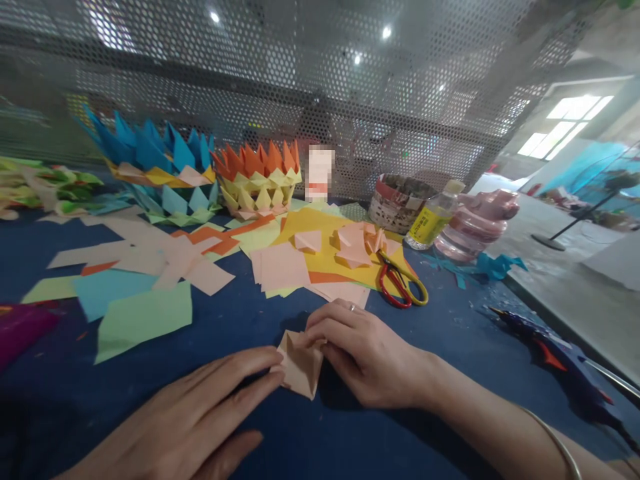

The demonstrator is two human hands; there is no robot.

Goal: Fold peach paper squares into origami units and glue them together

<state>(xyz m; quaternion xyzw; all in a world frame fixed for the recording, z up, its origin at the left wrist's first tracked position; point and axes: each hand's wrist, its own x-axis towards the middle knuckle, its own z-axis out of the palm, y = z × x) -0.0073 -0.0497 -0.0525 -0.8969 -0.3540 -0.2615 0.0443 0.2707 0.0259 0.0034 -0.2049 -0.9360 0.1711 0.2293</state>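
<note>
In the head view, a small folded pink paper (303, 373) is seen on the dark blue desk (230, 320), close to its near side and between the two hands. Its upper corner is pinched between the thumb and fingertips of the right hand (363, 353). The left hand (200, 407) is laid flat, its fingers extended close together and its thumb set apart, with the fingertips resting on the paper's left edge.

Folding appears to be partly done on this piece: creases and a slanted outline are shown, but its layers do not look fully flattened, so some shaping is judged to be left.

Beyond the hands, several folded pink pieces (353, 243) are gathered on a yellow sheet (295, 230), and these seem to be finished or nearly so. Just beside them, flat pink sheets (285, 267) are stacked without visible folds; the green sheet (145, 320) and blue sheet (107, 293) to the left also look unworked. Farther back, pointed folded units are already joined in tiers in the orange-and-yellow paper form (260, 177) and the blue paper form (155, 147).

The scissors (392, 265) and the glue gun (555, 367) are left lying on the right, touched by neither hand.
</note>
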